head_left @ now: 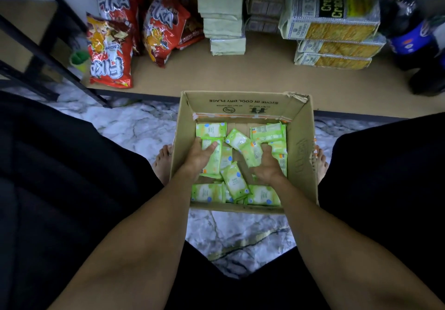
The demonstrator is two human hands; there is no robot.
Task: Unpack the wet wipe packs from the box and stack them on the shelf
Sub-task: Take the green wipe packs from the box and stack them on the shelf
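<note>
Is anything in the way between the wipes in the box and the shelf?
Nothing visible. The left hand and right hand grip wet wipe packs inside the open box, and bare shelf board lies just past its far wall, between red snack bags and cream cracker packs.

Red snack bags (110, 52), cream cracker packs (332, 21), dark cola bottles (409, 33), marble floor (134, 127)

A white marble-patterned floor (134, 127) carries an open cardboard box (301, 146), set against the front edge of a low brown shelf (240, 76), with a person's bare feet (163, 163) planted on either side of it. On the shelf stand red snack bags (110, 52) at left, a stack of pale packs (224, 21) in the middle, stacked cracker packs (337, 47) and dark soda bottles (409, 37) at right.
</note>
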